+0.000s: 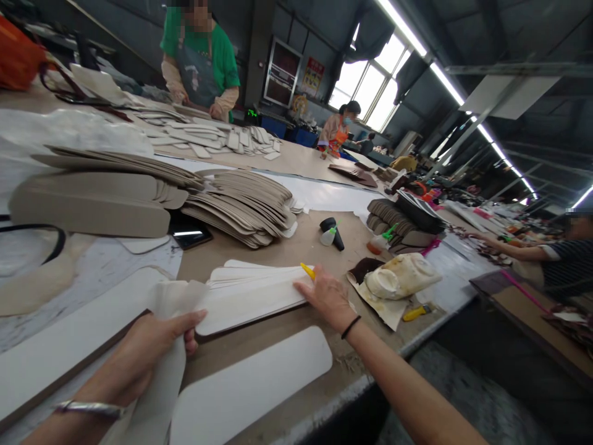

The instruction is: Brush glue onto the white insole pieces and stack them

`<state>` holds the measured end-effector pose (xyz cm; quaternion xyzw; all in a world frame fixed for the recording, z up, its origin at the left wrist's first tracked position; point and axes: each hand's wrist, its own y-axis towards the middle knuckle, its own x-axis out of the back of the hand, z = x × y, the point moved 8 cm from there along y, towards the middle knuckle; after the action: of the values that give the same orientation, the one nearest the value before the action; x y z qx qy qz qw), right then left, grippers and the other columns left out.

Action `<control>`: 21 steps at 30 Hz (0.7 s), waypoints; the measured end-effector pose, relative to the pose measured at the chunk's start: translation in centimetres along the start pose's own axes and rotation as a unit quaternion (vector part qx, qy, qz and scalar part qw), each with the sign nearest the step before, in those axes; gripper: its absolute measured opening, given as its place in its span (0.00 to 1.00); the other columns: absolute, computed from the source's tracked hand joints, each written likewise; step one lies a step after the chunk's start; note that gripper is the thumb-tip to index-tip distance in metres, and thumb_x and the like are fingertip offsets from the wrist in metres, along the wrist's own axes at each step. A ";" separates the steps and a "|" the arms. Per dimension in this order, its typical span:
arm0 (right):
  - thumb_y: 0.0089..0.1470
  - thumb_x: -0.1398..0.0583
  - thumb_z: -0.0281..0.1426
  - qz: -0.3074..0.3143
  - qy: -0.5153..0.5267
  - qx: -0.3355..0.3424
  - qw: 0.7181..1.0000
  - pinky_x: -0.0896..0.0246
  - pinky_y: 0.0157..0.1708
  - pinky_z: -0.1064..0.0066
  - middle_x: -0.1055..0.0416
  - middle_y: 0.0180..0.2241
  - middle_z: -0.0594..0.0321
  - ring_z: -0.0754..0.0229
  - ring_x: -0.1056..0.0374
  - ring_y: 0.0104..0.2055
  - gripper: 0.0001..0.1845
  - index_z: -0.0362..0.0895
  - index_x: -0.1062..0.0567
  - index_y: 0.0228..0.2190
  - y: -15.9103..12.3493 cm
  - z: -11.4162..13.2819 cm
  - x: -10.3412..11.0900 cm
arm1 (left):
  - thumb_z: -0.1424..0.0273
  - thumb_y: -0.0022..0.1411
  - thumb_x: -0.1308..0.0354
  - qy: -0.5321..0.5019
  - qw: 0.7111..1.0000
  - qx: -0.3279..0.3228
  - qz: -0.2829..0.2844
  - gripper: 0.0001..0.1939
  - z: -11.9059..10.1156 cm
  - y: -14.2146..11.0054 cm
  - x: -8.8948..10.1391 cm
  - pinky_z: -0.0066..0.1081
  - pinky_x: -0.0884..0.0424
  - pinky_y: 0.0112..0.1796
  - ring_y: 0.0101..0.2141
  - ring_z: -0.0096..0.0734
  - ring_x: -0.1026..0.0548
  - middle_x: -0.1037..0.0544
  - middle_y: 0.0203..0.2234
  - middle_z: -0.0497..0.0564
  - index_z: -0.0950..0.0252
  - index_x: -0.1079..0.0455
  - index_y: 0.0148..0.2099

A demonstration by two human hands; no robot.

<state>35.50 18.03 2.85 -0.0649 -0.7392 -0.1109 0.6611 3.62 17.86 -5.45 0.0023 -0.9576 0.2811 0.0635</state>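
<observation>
My left hand (pixel 152 340) is closed on a pale grey flexible strip (pixel 160 383) that hangs down below it, the upper end folded over near the thumb. A fanned stack of long white panels with rounded ends (pixel 254 303) lies just beyond that thumb. At the stack's right end rests my right hand (pixel 327 296), its fingers closed round a small yellow-handled tool (pixel 307 271), whose working end I cannot make out. The fingertips touch the panels. In front lies a single white panel (pixel 254 389), and another long white piece (pixel 69 327) extends to the left.
Brown-grey stacked panels (pixel 245 204) stand behind, beside a dark phone (pixel 189 235). Small glue bottles (pixel 328 236), a stained white container (pixel 403 275) and a yellow-handled scraper or brush (pixel 417 313) are to the right. The table edge (pixel 343 395) runs nearby. Co-workers (pixel 199 62) stand across the tables.
</observation>
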 end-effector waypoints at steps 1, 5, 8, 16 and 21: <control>0.62 0.43 0.49 0.013 0.006 -0.007 1.000 0.43 0.28 0.69 0.21 0.36 0.52 0.50 0.23 0.39 0.23 0.42 0.29 0.44 0.2 0.0 -0.2 | 0.52 0.39 0.32 -0.003 1.000 0.000 0.002 0.22 0.0 0.0 0.0 0.33 0.34 0.24 0.17 0.35 0.30 0.26 0.11 0.52 0.62 0.34 0.14; 0.67 0.46 0.40 0.030 0.001 -0.028 0.999 0.41 0.31 0.69 0.21 0.37 0.52 0.50 0.23 0.41 0.15 0.42 0.29 0.43 0.9 -1.2 -0.3 | 0.52 0.40 0.32 -0.013 1.000 0.005 0.006 0.22 0.2 0.1 -0.1 0.30 0.35 0.24 0.17 0.32 0.31 0.26 0.10 0.51 0.62 0.34 0.14; 0.68 0.49 0.37 0.029 -0.003 -0.033 0.999 0.40 0.32 0.69 0.21 0.37 0.51 0.51 0.23 0.41 0.14 0.42 0.28 0.42 1.0 -1.8 -0.3 | 0.53 0.37 0.31 -0.014 1.000 0.015 0.000 0.21 0.5 0.2 0.0 0.28 0.36 0.23 0.16 0.30 0.31 0.27 0.10 0.50 0.63 0.34 0.14; 0.66 0.46 0.42 0.001 -0.001 -0.017 1.000 0.40 0.29 0.70 0.22 0.35 0.51 0.50 0.23 0.38 0.16 0.42 0.28 0.42 1.0 -0.6 -0.4 | 0.57 0.37 0.27 -0.051 0.997 0.034 0.052 0.21 -0.4 -0.6 -0.6 0.27 0.33 0.24 0.18 0.28 0.29 0.28 0.12 0.45 0.65 0.33 0.19; 0.67 0.49 0.34 -0.060 0.054 -0.032 0.996 0.43 0.28 0.69 0.24 0.29 0.50 0.52 0.25 0.32 0.13 0.40 0.28 0.39 1.0 -3.4 1.8 | 0.55 0.44 0.30 -0.071 0.995 0.022 0.068 0.22 -1.5 -1.7 0.0 0.27 0.35 0.25 0.18 0.25 0.32 0.30 0.13 0.43 0.64 0.35 0.19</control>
<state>38.77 18.07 5.03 -0.0356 -0.7008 -0.1771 0.6901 3.86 17.21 -3.27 -0.0410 -0.9511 0.3053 -0.0241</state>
